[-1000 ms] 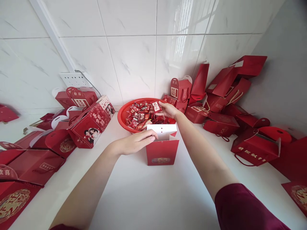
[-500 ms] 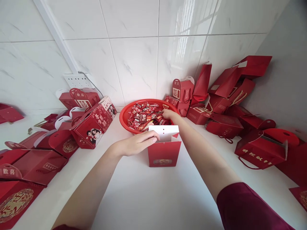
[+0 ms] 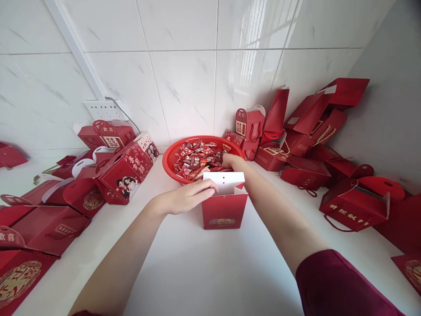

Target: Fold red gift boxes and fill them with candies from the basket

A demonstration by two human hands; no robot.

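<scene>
An upright red gift box (image 3: 225, 212) with its white-lined top open stands in the middle of the counter. My left hand (image 3: 187, 196) grips its upper left edge, fingers and thumb at the opening. Just behind the box is a round red plastic basket (image 3: 169, 170), heaped with small wrapped candies (image 3: 194, 161) in red, dark and white wrappers. My right hand (image 3: 229, 161) reaches past the box into the right side of the basket. Its fingers are sunk among the candies and hidden, so their grip does not show.
Several red gift boxes (image 3: 120, 173) line the left side of the white counter (image 3: 184, 267). More boxes (image 3: 355, 206) are piled at the right, some with cord handles. A socket panel (image 3: 105, 109) with a cable is on the tiled wall (image 3: 184, 92) behind.
My right hand has sunk deeper into the candies, and its fingers have gone from sight. My left hand and the gift box stay in place; the view has shifted slightly.
</scene>
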